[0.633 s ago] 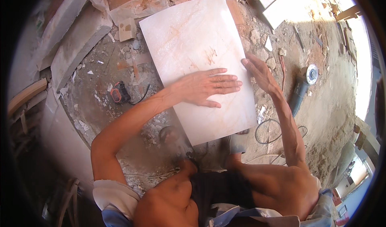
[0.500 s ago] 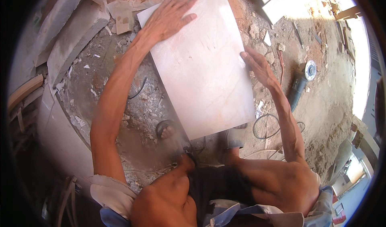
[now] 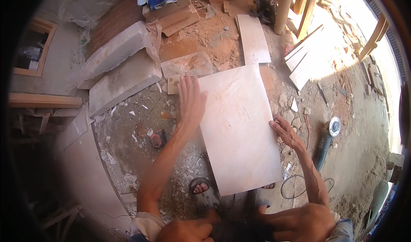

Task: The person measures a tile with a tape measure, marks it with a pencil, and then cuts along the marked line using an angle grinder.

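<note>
A large pale tile (image 3: 239, 135), smooth and rectangular with faint reddish smears, lies slanted in front of me, its near end over my feet. My left hand (image 3: 191, 103) is at its upper left edge, fingers stretched out and nearly straight. My right hand (image 3: 284, 131) holds the tile's right edge, with fingertips against the rim; its underside is hidden. To the right of that hand an angle grinder (image 3: 327, 141) with a round disc lies on the floor.
Another pale tile (image 3: 253, 40) lies beyond the far end, with leaning tile pieces (image 3: 302, 62) farther right. Grey blocks (image 3: 126, 81) stand at left. An orange-and-black tool (image 3: 157, 138) lies left of my arm. Rubble and a looped cable (image 3: 294, 187) lie on the floor.
The view has tilted up, showing more of the far floor. My left hand has slid off the tile's upper face to its left edge. My right hand stays at the right edge.
</note>
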Action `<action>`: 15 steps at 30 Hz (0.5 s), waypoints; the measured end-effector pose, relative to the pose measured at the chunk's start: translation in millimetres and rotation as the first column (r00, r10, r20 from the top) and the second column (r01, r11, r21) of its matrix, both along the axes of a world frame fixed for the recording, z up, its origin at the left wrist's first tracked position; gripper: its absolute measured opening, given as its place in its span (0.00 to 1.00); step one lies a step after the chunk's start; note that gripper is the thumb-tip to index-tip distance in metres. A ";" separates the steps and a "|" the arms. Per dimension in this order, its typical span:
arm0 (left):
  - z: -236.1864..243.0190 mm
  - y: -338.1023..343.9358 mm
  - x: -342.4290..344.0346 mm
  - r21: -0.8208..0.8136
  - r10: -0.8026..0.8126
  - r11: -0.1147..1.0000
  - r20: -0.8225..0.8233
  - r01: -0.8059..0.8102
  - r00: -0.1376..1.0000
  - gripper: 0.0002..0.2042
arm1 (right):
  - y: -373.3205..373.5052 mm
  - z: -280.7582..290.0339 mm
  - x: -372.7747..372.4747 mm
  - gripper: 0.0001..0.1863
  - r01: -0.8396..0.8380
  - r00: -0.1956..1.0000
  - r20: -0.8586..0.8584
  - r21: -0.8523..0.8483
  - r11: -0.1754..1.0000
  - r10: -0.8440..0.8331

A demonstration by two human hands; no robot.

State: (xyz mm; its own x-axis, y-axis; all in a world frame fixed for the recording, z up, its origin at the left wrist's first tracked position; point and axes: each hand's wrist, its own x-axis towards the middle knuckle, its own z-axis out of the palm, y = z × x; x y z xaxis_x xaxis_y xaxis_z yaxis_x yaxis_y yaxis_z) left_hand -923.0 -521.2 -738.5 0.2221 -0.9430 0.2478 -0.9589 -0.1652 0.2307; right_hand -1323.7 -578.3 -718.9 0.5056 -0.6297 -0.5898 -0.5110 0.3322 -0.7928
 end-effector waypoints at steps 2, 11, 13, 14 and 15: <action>12.0 -6.6 35.7 -0.079 0.114 0.987 -0.252 -0.138 0.961 0.28 | -9.9 5.9 -2.7 0.34 -0.040 0.999 0.014 0.064 0.997 0.039; 123.3 -237.8 135.9 -0.324 -0.033 0.946 -0.116 -0.007 0.993 0.19 | 2.3 2.9 -24.5 0.34 0.078 0.997 -0.014 -0.087 0.993 -0.079; 131.7 -280.7 184.5 -0.344 -0.048 0.939 -0.081 0.017 0.996 0.21 | 10.2 13.6 -10.0 0.33 0.024 0.999 -0.021 -0.072 0.997 -0.026; 128.7 -295.8 192.3 -0.329 -0.037 0.944 -0.088 0.006 0.995 0.22 | 13.2 20.3 -14.7 0.33 0.019 0.999 -0.026 -0.064 0.998 -0.021; 129.6 -313.0 197.7 -0.319 -0.029 0.948 -0.096 -0.003 0.995 0.22 | 14.2 25.7 -20.9 0.33 0.018 0.999 -0.027 -0.064 0.998 -0.019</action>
